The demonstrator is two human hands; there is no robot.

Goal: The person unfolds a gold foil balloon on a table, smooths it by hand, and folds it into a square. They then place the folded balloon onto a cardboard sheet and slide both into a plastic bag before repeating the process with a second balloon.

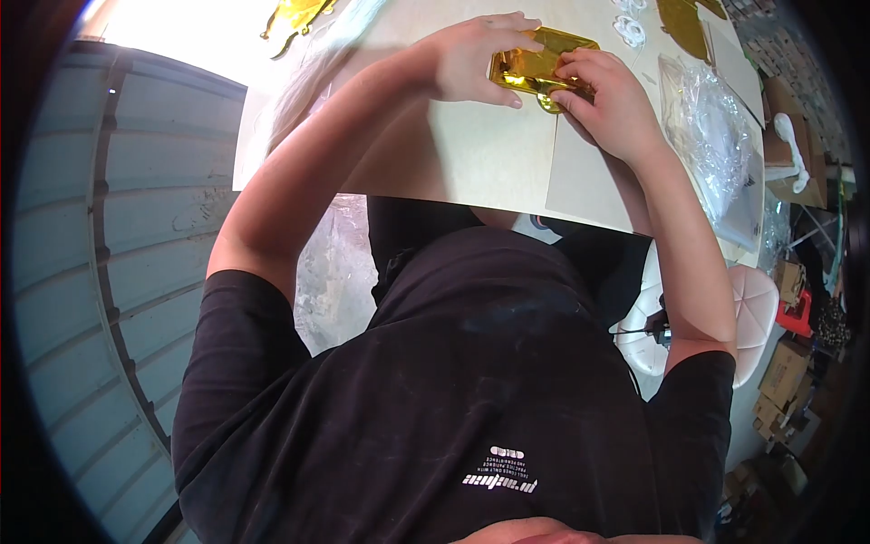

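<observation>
A shiny gold, box-like object (544, 62) lies near the far middle of the pale table, with a rounded gold tab (547, 100) on its near side. At its left end is my left hand (476, 59), thumb and fingers spread apart around that end. My right hand (616, 98) has its fingers bent over the object's right part, with the thumb near the tab. What lies under the right fingertips is hidden.
Clear plastic wrap (711, 136) covers the table's right side. Gold sheets (687, 25) and small white rings (629, 29) lie at the back right, another gold piece (297, 20) at the back left. Cardboard boxes (783, 374) and a white quilted seat (754, 313) stand right.
</observation>
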